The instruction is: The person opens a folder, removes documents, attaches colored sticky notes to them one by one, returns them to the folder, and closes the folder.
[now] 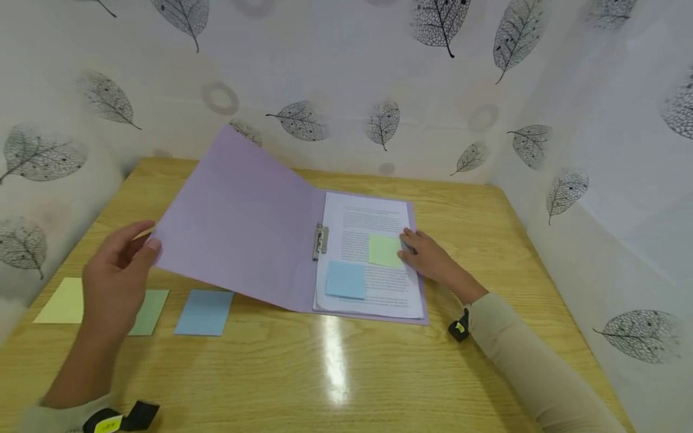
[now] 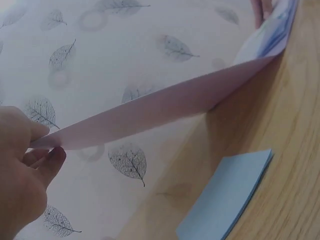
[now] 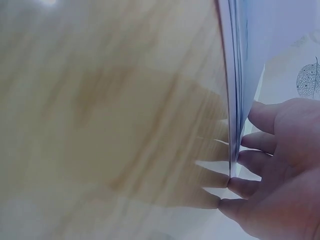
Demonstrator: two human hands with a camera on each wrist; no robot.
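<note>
A lilac file folder point(image 1: 238, 222) lies spread on the table, its front cover raised at a slant on the left. My left hand point(image 1: 116, 282) pinches the cover's outer edge between thumb and fingers; the left wrist view shows the cover point(image 2: 150, 110) held thus. Inside, beside a metal clip point(image 1: 320, 242), is a stack of printed sheets point(image 1: 373, 213). A green sticky note point(image 1: 384, 250) and a blue sticky note point(image 1: 345, 280) lie on the top sheet. With fingertips against the stack's right edge, my right hand point(image 1: 430, 258) touches the sheets point(image 3: 239, 75).
Along the table's left front lie a yellow pad point(image 1: 59, 300), a green pad point(image 1: 150, 313) and a blue pad point(image 1: 204, 313) of sticky notes. My left forearm crosses above them. A leaf-patterned cloth point(image 1: 346, 78) hangs round the wooden table point(image 1: 260, 367).
</note>
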